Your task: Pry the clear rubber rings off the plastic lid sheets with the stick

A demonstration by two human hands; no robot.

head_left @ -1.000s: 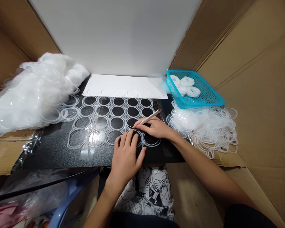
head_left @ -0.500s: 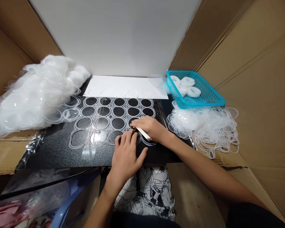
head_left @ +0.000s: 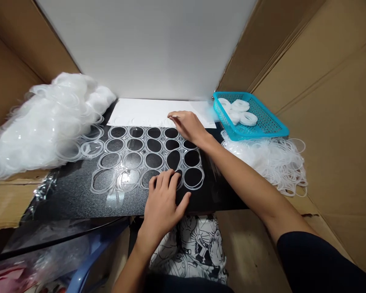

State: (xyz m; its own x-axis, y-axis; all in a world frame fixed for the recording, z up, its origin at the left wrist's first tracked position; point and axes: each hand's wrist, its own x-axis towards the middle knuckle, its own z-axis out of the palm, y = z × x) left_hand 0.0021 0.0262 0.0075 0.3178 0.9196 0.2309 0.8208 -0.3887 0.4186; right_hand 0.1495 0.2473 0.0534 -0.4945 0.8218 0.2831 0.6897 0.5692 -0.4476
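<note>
At the dark table (head_left: 75, 195), my L hand (head_left: 162, 199), fingers lightly spread, rests on the near row of the ring sheet (head_left: 144, 158), flat in front of me. My R hand (head_left: 187, 124), well apart, pinches a slim white tool (head_left: 175, 116) nr the sheet's far edge, by the paper (head_left: 146, 110); can't tell if its tip touches. Best approach, I'd say: steady L fingertips so nothing creeps, light R grip, no snags. Loose rings (head_left: 276, 167) lie R, nr the basket (head_left: 285, 132).

I see a glossy black tabletop (head_left: 76, 201) bearing a clear sheet of rings (head_left: 144, 156), white paper (head_left: 140, 110), a blue basket (head_left: 262, 135), and ring heaps at the left (head_left: 57, 118) and right (head_left: 271, 162).
</note>
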